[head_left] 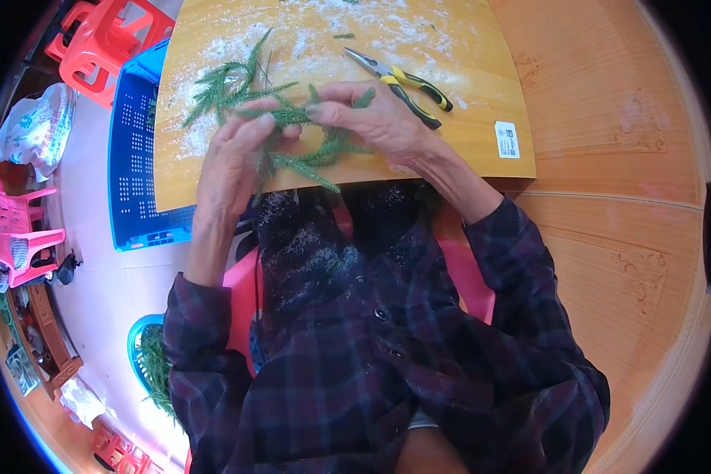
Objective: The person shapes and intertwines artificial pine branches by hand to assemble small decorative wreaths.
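A dark plaid shirt point(355, 347) is seen at lower centre, while a green needle-leaved sprig point(304, 164), apparently unfinished, is gripped at upper centre by the left hand point(231, 154) and right hand point(387, 122), loose sprigs point(227, 88) and needle-nose pliers point(389, 79) being left beyond.

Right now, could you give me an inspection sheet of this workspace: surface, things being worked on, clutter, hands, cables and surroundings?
Surface: wooden tabletop, scattered with white specks.
Job's things: held green sprigs near the front edge; long-nose pliers lying with handles apart.
Clutter: loose green sprigs beyond the left hand; white label near the right corner.
Hands: the left hand and right hand both grip the held green sprigs.
Cables: nothing clearly seen.
Surroundings: to the left, blue perforated crate, red plastic stools, pink plastic chair, turquoise basket of greenery.
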Tool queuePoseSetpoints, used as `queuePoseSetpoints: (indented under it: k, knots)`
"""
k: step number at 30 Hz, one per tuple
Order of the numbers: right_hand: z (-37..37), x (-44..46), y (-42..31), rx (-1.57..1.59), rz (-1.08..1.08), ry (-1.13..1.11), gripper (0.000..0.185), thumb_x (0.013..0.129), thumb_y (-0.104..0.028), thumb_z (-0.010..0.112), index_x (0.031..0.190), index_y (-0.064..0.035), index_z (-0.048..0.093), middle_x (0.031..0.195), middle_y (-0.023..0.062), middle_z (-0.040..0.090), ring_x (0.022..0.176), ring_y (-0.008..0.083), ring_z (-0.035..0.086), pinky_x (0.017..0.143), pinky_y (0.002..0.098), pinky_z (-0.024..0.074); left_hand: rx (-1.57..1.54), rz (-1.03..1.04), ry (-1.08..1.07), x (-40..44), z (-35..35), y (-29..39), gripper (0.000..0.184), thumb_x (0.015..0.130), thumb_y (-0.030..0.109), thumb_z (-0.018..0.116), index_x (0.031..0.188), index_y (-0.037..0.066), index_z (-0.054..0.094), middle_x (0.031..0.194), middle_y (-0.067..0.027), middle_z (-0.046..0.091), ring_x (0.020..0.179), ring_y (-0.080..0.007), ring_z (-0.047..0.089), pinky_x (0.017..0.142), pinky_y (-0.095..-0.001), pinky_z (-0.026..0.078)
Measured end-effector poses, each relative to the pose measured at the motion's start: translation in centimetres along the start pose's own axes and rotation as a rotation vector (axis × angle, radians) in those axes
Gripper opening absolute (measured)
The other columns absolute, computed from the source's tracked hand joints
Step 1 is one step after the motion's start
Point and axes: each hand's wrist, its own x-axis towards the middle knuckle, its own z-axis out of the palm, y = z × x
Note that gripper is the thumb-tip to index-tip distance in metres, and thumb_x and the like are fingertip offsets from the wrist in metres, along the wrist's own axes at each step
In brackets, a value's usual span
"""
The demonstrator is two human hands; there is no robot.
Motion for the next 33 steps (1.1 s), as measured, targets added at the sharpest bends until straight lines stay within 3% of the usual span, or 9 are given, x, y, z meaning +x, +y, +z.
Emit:
queuePoseSetpoints:
  k: [4, 7, 10, 13, 16, 19, 28, 33]
  knots:
    - [0.2, 0.6, 0.7, 0.187, -0.005, 0.022, 0.028, 0.085, -0.029, 0.063, 0.09, -0.0021, 0.065, 0.074, -0.0042, 0.053, 0.069, 0.0024, 0.045, 0.063, 0.0193, 0.0397, -0.262, -0.083, -0.14, 0.3, -0.5, 0.6, 0.041, 0.09, 0.033, 0.046, 0.112, -0.001, 0.05, 0.108, -0.0158, 0.056, 0.091, -0.025, 0.058, 0.086, -0.0377, 0.043]
    - [0.1, 0.9, 1.1, 0.219, -0.006, 0.018, 0.027, 0.086, -0.026, 0.062, 0.094, -0.0006, 0.064, 0.078, -0.0024, 0.056, 0.073, 0.0042, 0.049, 0.068, 0.0206, 0.0426, -0.172, -0.039, -0.079, 0.1, -0.5, 0.3, 0.045, 0.09, 0.038, 0.042, 0.113, 0.001, 0.051, 0.105, -0.0159, 0.059, 0.094, -0.025, 0.057, 0.087, -0.0374, 0.042]
    - [0.7, 0.8, 0.1, 0.402, -0.004, 0.042, 0.027, 0.088, -0.023, 0.059, 0.099, 0.0015, 0.062, 0.084, -0.0002, 0.059, 0.078, 0.0072, 0.052, 0.075, 0.0224, 0.0449, -0.281, -0.028, -0.046, -0.3, 0.5, 0.5, 0.041, 0.089, 0.033, 0.047, 0.113, 0.0, 0.051, 0.102, -0.0145, 0.06, 0.097, -0.0236, 0.056, 0.088, -0.036, 0.041]
    - [0.4, 1.0, 0.2, 0.443, 0.041, 0.041, 0.029, 0.089, -0.023, 0.056, 0.103, 0.0026, 0.061, 0.09, 0.0018, 0.061, 0.084, 0.0101, 0.054, 0.083, 0.0249, 0.0445, -0.014, -0.055, -0.058, -0.4, 0.7, 0.8, 0.036, 0.088, 0.028, 0.051, 0.109, 0.0, 0.051, 0.102, -0.0122, 0.06, 0.099, -0.0224, 0.055, 0.089, -0.036, 0.041]
    - [-0.2, 1.6, 1.1, 0.567, -0.001, 0.014, 0.029, 0.089, -0.025, 0.056, 0.102, 0.0008, 0.061, 0.091, 0.002, 0.061, 0.086, 0.0102, 0.054, 0.082, 0.0251, 0.043, -0.133, -0.017, -0.137, 0.4, -0.8, -0.1, 0.028, 0.087, 0.023, 0.053, 0.104, 0.001, 0.052, 0.102, -0.0102, 0.06, 0.096, -0.022, 0.056, 0.089, -0.0351, 0.041]
    - [-0.9, 1.8, 1.7, 0.276, 0.025, 0.006, 0.028, 0.089, -0.026, 0.057, 0.101, -0.0005, 0.063, 0.092, 0.0014, 0.061, 0.087, 0.0092, 0.053, 0.082, 0.0241, 0.0412, -0.249, 0.035, -0.135, 0.8, -1.2, -0.7, 0.024, 0.087, 0.021, 0.053, 0.1, 0.001, 0.052, 0.096, -0.0097, 0.06, 0.092, -0.0217, 0.058, 0.088, -0.0345, 0.041]
    - [-0.1, 1.3, 1.1, 0.313, -0.038, -0.072, 0.024, 0.086, -0.019, 0.06, 0.1, 0.0007, 0.063, 0.091, -0.0005, 0.062, 0.087, 0.0062, 0.052, 0.082, 0.0221, 0.0396, -0.194, -0.004, -0.001, 0.2, -0.1, 0.0, 0.026, 0.088, 0.022, 0.053, 0.101, 0.0, 0.051, 0.079, -0.0081, 0.057, 0.083, -0.0228, 0.056, 0.085, -0.0356, 0.041]
    - [0.2, 1.2, 1.2, 0.356, -0.031, -0.1, 0.024, 0.087, -0.017, 0.058, 0.102, 0.0014, 0.062, 0.092, 0.0005, 0.062, 0.087, 0.007, 0.053, 0.082, 0.0225, 0.04, -0.188, 0.073, -0.14, 0.5, -1.2, -0.6, 0.032, 0.088, 0.029, 0.051, 0.099, -0.001, 0.052, 0.075, -0.0086, 0.056, 0.084, -0.0236, 0.056, 0.086, -0.0383, 0.041]
